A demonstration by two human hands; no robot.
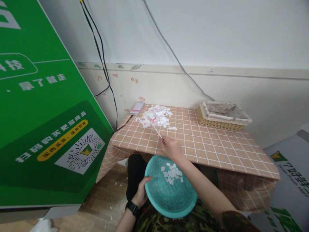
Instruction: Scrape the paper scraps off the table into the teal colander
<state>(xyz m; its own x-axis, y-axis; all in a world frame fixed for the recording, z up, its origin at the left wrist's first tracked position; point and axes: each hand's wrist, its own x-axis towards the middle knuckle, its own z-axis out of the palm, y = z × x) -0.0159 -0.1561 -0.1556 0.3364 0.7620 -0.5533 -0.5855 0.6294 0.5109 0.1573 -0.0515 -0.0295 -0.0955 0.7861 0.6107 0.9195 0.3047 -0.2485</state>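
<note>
My left hand (142,193) grips the left rim of a teal plastic basket (169,193), held below the table's front edge over my lap. Some white paper scraps (172,173) lie inside the basket. My right hand (171,147) is closed on a thin stick (156,131) that reaches out to a heap of white and pink paper scraps (156,116) on the table. The table (207,141) has a pink checked cloth.
A wicker tray (223,116) stands at the table's back right. A big green board (41,106) leans at the left. Black cables (106,74) hang down the wall. A blurred pink object (137,107) lies by the heap. Loose scraps dot the wooden floor (108,196).
</note>
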